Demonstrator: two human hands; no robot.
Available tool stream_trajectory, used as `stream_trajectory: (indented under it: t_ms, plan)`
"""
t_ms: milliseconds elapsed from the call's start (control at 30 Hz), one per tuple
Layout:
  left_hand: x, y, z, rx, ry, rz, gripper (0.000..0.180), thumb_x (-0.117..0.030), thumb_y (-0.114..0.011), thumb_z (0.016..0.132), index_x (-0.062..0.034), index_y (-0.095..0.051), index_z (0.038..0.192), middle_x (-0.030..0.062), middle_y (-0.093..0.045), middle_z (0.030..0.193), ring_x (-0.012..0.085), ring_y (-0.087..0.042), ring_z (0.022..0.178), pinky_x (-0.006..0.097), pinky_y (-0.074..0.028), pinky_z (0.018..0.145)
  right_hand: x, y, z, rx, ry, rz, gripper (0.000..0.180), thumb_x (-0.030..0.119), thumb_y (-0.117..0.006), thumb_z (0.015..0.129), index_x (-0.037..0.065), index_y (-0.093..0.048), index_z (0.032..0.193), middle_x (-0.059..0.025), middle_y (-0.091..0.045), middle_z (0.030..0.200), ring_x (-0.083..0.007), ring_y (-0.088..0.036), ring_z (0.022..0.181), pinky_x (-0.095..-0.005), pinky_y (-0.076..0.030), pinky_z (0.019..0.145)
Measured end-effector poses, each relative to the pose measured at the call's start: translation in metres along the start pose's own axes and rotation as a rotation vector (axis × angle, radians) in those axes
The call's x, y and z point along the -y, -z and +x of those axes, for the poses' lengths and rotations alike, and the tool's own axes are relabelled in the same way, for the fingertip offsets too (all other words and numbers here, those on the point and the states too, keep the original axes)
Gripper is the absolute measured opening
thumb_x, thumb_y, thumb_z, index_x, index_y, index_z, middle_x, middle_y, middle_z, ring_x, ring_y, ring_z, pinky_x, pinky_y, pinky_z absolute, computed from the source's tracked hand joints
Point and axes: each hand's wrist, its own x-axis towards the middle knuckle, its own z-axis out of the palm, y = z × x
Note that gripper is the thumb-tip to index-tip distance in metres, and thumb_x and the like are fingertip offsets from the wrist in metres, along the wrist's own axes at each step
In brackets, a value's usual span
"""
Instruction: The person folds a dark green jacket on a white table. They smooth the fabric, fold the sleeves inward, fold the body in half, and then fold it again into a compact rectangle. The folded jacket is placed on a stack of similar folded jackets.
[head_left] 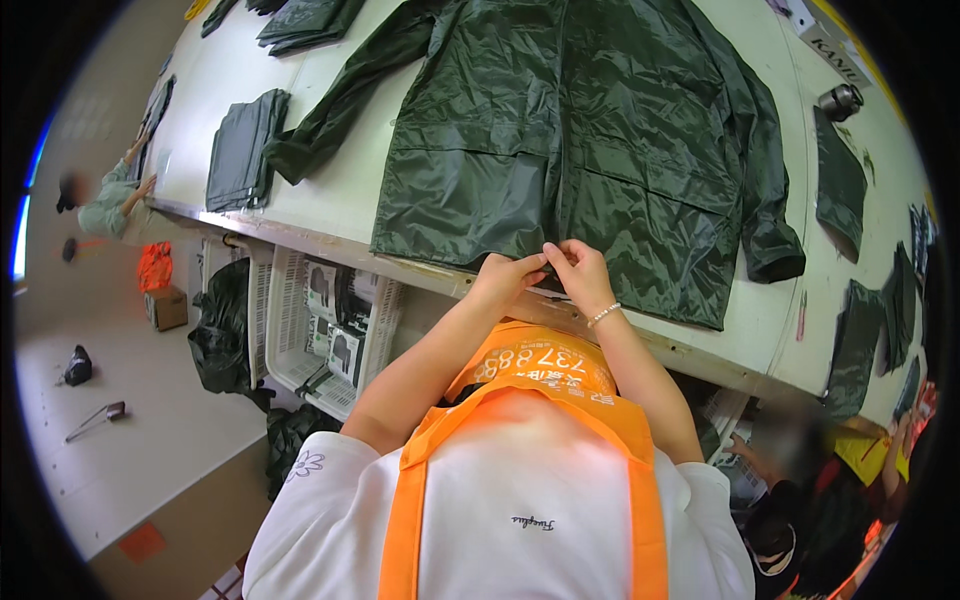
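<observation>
— White table (330, 190), long, running off past the rim at both ends. What's cut off?

— Top of the jacket (580, 130); collar is out of frame. Folded dark garments (240, 150) lie at the left, too small to read. Someone crouches far left, blurred.

— And the hands?

— Both at the jacket's bottom hem, at the table's near edge. Left hand (505, 275) and right hand (580, 272) meet there, fingertips pressed together, pinching something small at the front opening. What exactly, I cannot tell; fingers cover it.

— The jacket itself?

— Dark green, shiny, crinkled, spread flat front-up, sleeves out to either side. Right wrist has a bead bracelet (604, 315). An orange apron (540, 370) hides the person's lap.
</observation>
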Motion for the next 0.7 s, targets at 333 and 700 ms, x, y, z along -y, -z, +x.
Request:
stream_trajectory:
  t_ms: [333,700]
  plan:
    - [-0.001,0.019,0.004,-0.01,-0.162,0.508,0.022,-0.015,-0.074,0.076,0.0045,-0.064,0.076,0.0054,-0.061,0.068,0.0141,-0.059,0.059,0.025,-0.046,0.054,-0.012,-0.005,-0.029,-0.26,0.038,-0.017,0.013,0.004,-0.065,0.081,-0.002,-0.063,0.092,-0.0054,-0.064,0.083,-0.0127,-0.062,0.067,-0.0247,-0.05,0.063]
    - [0.014,0.014,0.01,0.195,0.075,-0.097,0.019,-0.013,-0.07,0.081,-0.0046,-0.064,0.098,0.0069,-0.063,0.097,0.0145,-0.059,0.09,0.029,-0.047,0.077,0.003,-0.037,-0.044,-0.366,0.361,-0.136,0.023,-0.007,-0.054,0.079,0.001,-0.065,0.098,-0.0097,-0.054,0.097,-0.0201,-0.057,0.083,-0.0252,-0.048,0.068]
